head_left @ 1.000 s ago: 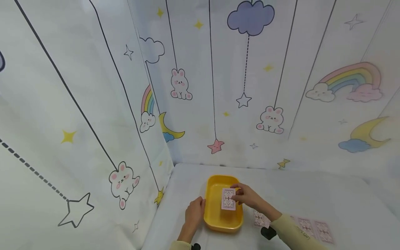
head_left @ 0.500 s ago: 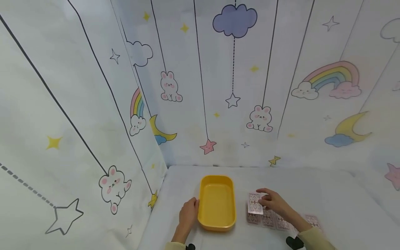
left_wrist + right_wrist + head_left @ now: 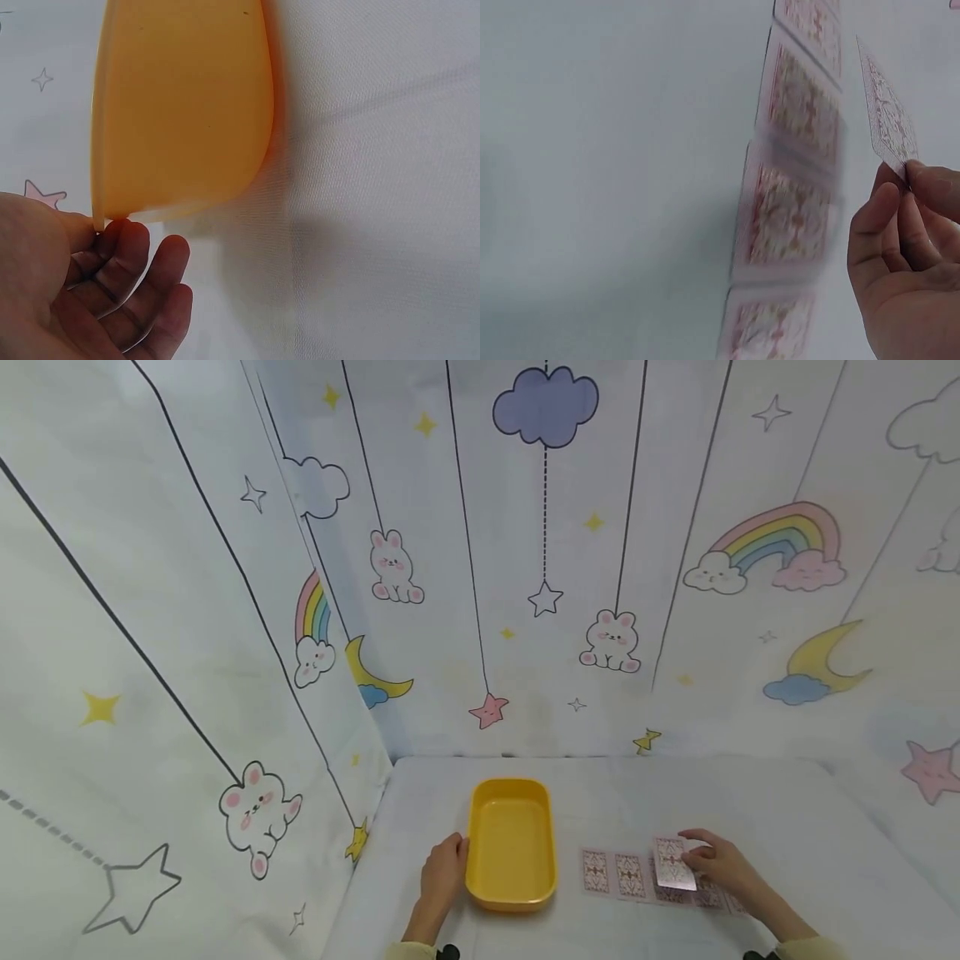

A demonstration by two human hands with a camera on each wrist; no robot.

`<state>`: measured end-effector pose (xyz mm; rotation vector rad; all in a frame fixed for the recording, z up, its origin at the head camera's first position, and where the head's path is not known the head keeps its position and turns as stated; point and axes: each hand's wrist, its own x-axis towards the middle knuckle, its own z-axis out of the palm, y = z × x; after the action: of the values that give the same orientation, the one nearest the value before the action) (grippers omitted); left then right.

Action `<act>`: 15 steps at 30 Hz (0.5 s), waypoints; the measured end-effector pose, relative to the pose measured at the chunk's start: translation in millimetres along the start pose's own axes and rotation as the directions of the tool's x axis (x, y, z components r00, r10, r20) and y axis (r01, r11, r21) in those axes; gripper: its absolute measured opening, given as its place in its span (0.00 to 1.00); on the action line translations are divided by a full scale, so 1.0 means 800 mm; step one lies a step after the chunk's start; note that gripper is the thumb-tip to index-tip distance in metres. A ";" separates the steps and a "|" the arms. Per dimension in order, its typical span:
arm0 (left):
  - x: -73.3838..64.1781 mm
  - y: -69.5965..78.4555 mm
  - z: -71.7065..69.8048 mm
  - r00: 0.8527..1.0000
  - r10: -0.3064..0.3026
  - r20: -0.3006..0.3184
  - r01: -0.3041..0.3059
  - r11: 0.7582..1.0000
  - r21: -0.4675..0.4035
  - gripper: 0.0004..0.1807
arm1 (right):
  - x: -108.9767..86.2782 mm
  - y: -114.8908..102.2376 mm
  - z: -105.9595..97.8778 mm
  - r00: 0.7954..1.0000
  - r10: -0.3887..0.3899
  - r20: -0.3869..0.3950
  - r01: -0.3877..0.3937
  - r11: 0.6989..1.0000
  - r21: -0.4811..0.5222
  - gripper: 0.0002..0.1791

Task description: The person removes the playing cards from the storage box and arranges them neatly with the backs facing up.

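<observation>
My left hand (image 3: 442,870) grips the left rim of a yellow plastic tray (image 3: 513,847). In the left wrist view, thumb and fingertips pinch the rim of the tray (image 3: 187,112) at its corner. To the right, my right hand (image 3: 722,865) pinches one playing card (image 3: 672,860) by its edge, patterned back up, above a row of similar cards (image 3: 596,871). The right wrist view has the held card (image 3: 889,116) tilted between thumb and fingers, apart from the row of face-down cards (image 3: 791,217). That hand and card hide part of the row.
A white cloth covers the table (image 3: 592,810). White sheets (image 3: 465,610) printed with bunnies, stars and clouds stand at the back and left. The row of cards runs rightward from near the tray.
My right hand has carried the card from over the tray rightward to above the middle of the card row. My left hand stays on the tray's rim. The head view has turned slightly right.
</observation>
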<state>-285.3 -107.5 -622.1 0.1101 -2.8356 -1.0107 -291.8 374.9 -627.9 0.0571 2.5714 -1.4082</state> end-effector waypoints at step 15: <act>-0.002 -0.002 -0.006 1.000 -0.029 -0.008 0.030 1.000 0.007 0.15 | -0.026 0.074 -0.082 0.991 0.128 -0.032 -0.129 0.991 -0.028 0.39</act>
<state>-282.7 -111.2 -619.5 0.1568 -2.8389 -1.0034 -274.1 463.2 -639.0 0.2374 2.5619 -1.3316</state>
